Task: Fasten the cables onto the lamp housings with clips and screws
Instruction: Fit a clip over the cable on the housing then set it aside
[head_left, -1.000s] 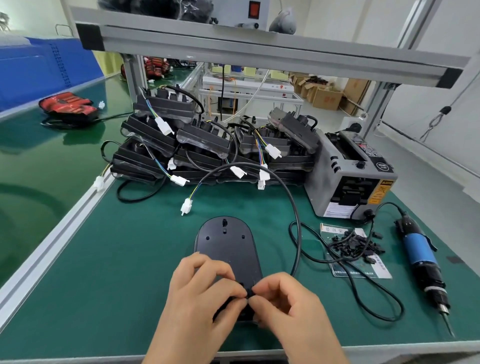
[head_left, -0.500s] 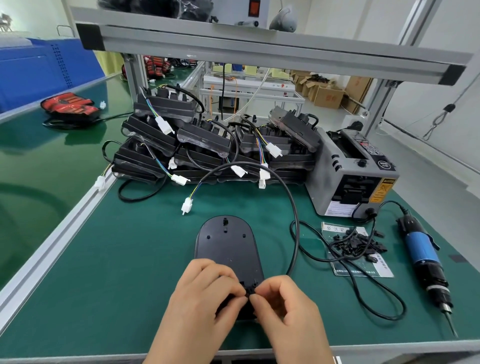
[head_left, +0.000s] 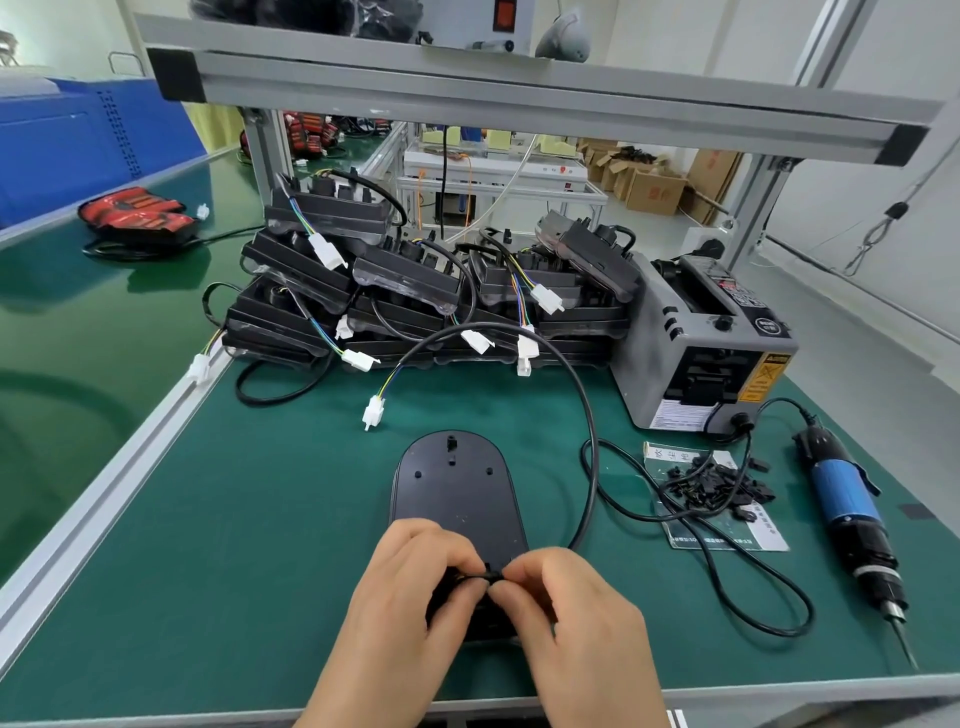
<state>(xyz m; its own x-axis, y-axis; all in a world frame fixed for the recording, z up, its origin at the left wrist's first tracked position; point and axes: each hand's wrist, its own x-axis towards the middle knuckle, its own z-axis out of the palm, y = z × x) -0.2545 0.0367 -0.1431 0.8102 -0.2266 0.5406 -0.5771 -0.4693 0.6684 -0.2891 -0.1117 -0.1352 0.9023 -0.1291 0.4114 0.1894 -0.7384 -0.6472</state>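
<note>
Left hand (head_left: 410, 587) and right hand (head_left: 566, 608) pinch the thin black cable (head_left: 588, 410) at the black oval plastic lamp housing's (head_left: 454, 499) near end. Screwing looks not yet done, with the blue electric screwdriver (head_left: 844, 488) lying to the housing's right.

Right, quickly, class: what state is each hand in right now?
Left hand: closed, pinching the black cable at the lamp housing's near end.
Right hand: closed, pinching the same cable.
</note>
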